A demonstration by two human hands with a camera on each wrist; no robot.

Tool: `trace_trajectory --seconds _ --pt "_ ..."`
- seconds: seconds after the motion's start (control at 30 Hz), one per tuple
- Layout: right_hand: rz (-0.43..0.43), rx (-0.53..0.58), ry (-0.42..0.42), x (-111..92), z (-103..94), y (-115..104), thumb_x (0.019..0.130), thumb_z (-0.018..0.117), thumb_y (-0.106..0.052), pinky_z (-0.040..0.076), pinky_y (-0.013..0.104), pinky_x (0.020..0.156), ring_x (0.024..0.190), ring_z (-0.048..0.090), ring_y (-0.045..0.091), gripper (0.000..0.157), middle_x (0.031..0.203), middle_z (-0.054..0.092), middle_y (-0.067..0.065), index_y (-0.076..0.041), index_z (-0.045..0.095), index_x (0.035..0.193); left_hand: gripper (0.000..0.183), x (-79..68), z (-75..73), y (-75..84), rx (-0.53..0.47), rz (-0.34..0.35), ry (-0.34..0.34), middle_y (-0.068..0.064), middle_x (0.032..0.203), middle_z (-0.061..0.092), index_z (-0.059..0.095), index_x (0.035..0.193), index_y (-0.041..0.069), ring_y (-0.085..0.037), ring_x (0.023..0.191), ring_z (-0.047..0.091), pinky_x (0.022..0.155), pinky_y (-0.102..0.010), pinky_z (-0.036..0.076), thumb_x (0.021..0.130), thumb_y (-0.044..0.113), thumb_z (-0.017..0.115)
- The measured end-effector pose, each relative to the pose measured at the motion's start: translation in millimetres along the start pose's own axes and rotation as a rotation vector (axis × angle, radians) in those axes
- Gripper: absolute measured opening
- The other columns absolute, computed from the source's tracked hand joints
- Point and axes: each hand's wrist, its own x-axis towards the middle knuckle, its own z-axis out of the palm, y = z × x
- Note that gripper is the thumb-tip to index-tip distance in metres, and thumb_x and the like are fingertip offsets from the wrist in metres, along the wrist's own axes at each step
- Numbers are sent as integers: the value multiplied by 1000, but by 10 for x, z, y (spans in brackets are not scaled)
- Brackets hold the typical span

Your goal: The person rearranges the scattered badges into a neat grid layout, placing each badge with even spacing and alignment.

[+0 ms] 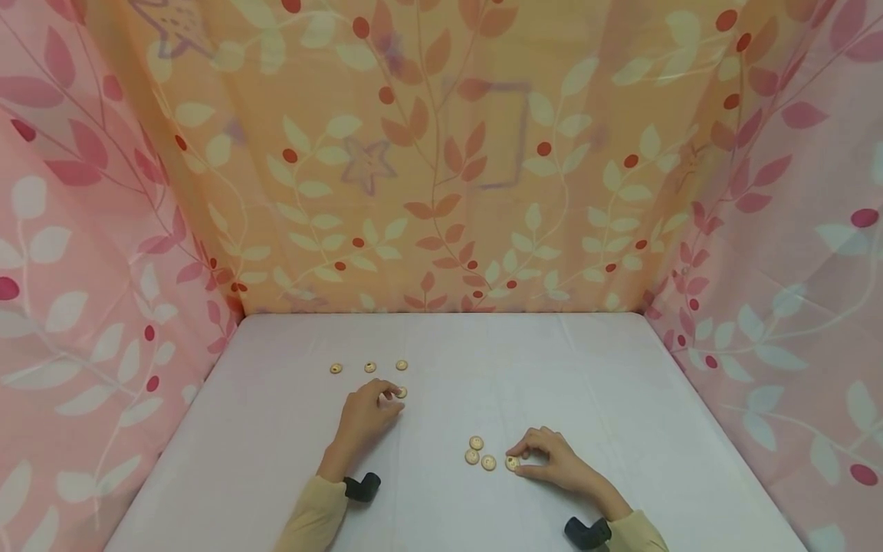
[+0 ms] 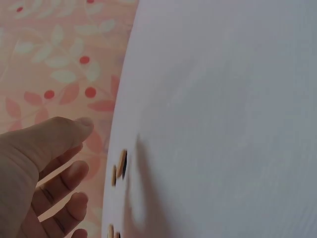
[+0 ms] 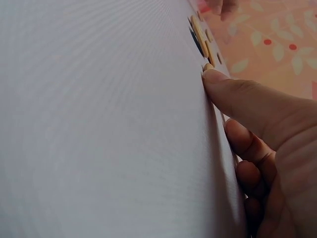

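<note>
My right hand (image 1: 552,461) pinches a small round wooden disc (image 1: 512,463) between thumb and forefinger at the table surface. In the right wrist view its thumb (image 3: 237,91) presses at the edge of a disc. Just left of that hand lie several similar discs (image 1: 488,462) in a loose cluster, with faint marks on top. My left hand (image 1: 369,414) hovers by a single disc (image 1: 402,392), thumb and fingers parted. The left wrist view shows its fingers (image 2: 64,183) loosely bent and apart from the discs (image 2: 122,163).
Behind the left hand, three discs (image 1: 370,367) lie spaced in a row. A white cloth covers the table (image 1: 586,368). Patterned curtains (image 1: 441,230) hang along its back and both sides. Each wrist wears a black camera mount (image 1: 363,487).
</note>
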Motion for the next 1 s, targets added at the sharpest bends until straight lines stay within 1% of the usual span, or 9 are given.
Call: trace_trajectory --seconds 0.03,0.17,0.27,0.37,0.5,0.6,0.77,1.0 --pt "3 2 2 1 -1 0 78 71 -35 26 23 70 77 43 4 26 89 59 -19 -31 62 102 21 -9 18 27 -10 11 0 6 81 62 69 90 19 -6 59 43 58 -25 35 72 22 78" --pt "-13 -9 20 13 -3 -44 76 73 -28 26 23 70 77 44 8 27 88 60 -14 -26 63 101 21 -43 97 124 -30 65 -24 8 80 62 68 90 19 -5 62 45 58 -21 37 72 22 78" --pt "-18 -1 28 28 -32 -160 75 75 -21 25 24 69 76 45 14 27 87 62 -7 -20 64 100 20 -65 160 186 -28 99 -50 9 80 60 69 89 20 -5 63 45 56 -20 37 72 24 78" --pt "-2 26 12 44 -93 -303 75 75 -17 26 26 69 76 46 18 27 87 63 -3 -16 64 99 19 -90 232 229 -11 144 -62 10 79 60 68 89 21 -2 62 44 56 -19 36 72 25 78" --pt "8 39 -7 53 -153 -407 76 74 -17 27 29 69 77 47 20 26 88 63 -1 -15 64 100 19 -130 316 296 -3 181 -87 12 79 60 67 89 24 0 61 43 57 -19 36 73 27 77" --pt "2 38 -1 56 -158 -413 75 74 -16 27 30 68 77 47 20 26 88 63 -1 -14 64 99 19 -154 377 363 0 204 -132 12 79 60 68 90 24 0 61 43 59 -19 35 74 29 76" --pt "-20 36 10 57 -149 -407 74 75 -14 29 33 68 76 48 20 27 87 63 -1 -13 65 98 22 -181 494 449 19 267 -200 14 80 59 68 94 25 2 62 42 62 -19 33 75 30 76" --pt "-4 35 16 56 -139 -417 74 75 -14 28 31 69 76 48 20 26 87 63 -1 -14 65 98 24 -182 571 543 -7 318 -303 14 84 60 69 100 26 -1 66 44 67 -23 33 77 27 74"
